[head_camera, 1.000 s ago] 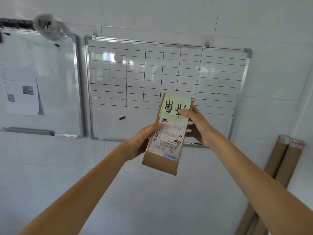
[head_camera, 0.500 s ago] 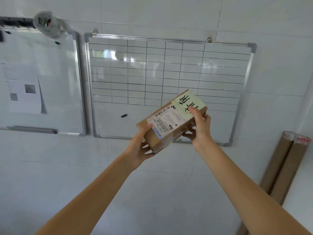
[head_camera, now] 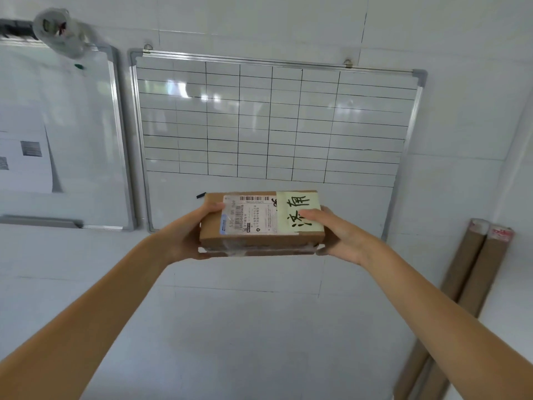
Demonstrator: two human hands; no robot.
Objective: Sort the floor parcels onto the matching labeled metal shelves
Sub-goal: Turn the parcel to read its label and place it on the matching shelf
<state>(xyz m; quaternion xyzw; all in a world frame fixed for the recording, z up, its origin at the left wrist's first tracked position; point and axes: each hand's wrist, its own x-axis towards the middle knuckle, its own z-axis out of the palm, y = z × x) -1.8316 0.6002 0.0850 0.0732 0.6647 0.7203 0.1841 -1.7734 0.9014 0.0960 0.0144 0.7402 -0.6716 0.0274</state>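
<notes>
My left hand gripped the left end of a flat brown cardboard parcel, thumb lying on its top face and the fingers curled under it. My right hand held the right end the same way, its thumb pressing on a pale yellow paper note with black handwritten characters that was taped to the top. Beside that note, on the same face, sat a white printed shipping label with barcodes. I held the parcel level in the air with both arms stretched out before me, its long side running left to right, in front of a white tiled wall.

Behind the parcel hung a metal-framed whiteboard ruled with a black grid, and a small black marker stuck to it just left of the parcel's far corner. Further left hung a second, plain whiteboard with a printed sheet of paper on it. At the right, two brown cardboard tubes leaned against the wall, touching each other.
</notes>
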